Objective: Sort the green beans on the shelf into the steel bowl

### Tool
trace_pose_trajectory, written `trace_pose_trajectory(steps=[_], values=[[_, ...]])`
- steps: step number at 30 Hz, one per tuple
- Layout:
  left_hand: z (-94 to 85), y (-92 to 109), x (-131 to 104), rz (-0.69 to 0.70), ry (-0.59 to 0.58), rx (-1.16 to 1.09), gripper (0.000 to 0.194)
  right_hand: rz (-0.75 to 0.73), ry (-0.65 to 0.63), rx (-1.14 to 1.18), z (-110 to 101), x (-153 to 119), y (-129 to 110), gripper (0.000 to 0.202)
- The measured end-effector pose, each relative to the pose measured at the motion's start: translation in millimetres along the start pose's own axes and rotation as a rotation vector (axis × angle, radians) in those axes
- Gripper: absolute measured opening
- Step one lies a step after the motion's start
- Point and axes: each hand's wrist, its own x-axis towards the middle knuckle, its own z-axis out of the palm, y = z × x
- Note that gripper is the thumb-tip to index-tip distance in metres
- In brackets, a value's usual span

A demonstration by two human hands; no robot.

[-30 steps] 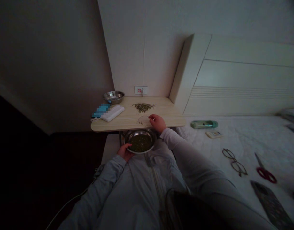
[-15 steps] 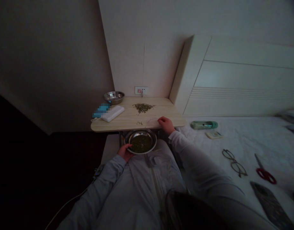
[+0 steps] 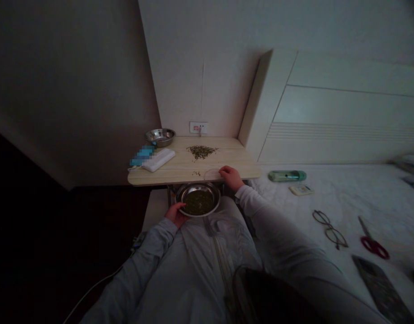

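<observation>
My left hand [image 3: 176, 214] grips the near-left rim of a steel bowl [image 3: 216, 204], its thumb over the edge. Small green grains or beans [image 3: 198, 202] cover the bottom of this bowl, which sits at my lap just below the table edge. On the small wooden table [image 3: 237, 153], my right hand [image 3: 230, 176] pinches the right edge of a thin, clear round disc [image 3: 211, 174] close to the front edge. A few loose grains [image 3: 196, 173] lie left of the disc. Farther back is a spread pile of the same grains [image 3: 202, 151].
A second steel bowl [image 3: 160, 137], a white box-like item [image 3: 159, 160] and a blurred blue screen [image 3: 142, 155] occupy the table's left side. On the bed [image 3: 294, 211] at right lie a green bottle [image 3: 287, 176], glasses [image 3: 330, 229], red-handled scissors [image 3: 374, 245] and a dark phone-like slab [image 3: 382, 288].
My right hand has shifted slightly left along the table's front edge, and the clear disc has moved left with it. The left hand and the bowl stay nearly still.
</observation>
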Motion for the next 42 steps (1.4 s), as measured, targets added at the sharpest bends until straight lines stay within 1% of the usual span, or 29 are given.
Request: trace_pose_trajectory(steps=[9,13,17,24,30,35,42], values=[[0.1,0.4,0.8,-0.009,-0.006,-0.004,0.016,0.019,0.000,0.075,5.4,5.4,-3.2,0.019],[-0.5,0.1,1.6,-0.011,-0.003,-0.008,0.015,0.049,0.013,0.074,11.7,11.5,-6.4,0.020],[-1.5,-0.3,2.5,-0.012,-0.008,-0.013,0.013,0.067,-0.002,0.061,15.3,14.5,-10.0,0.019],[-3.3,-0.2,4.9,0.001,-0.004,-0.033,0.014,0.077,-0.048,0.068,12.8,14.5,-12.3,0.018],[-4.5,-1.0,6.3,0.009,0.012,-0.043,0.012,0.082,-0.026,0.065,14.7,16.3,-9.5,0.017],[-4.0,-1.2,6.3,0.007,0.006,-0.050,0.012,0.078,-0.039,0.076,14.1,14.6,-9.8,0.016],[-0.6,0.2,1.6,-0.005,-0.001,-0.041,0.014,0.084,-0.036,0.096,12.4,12.3,-11.9,0.017]])
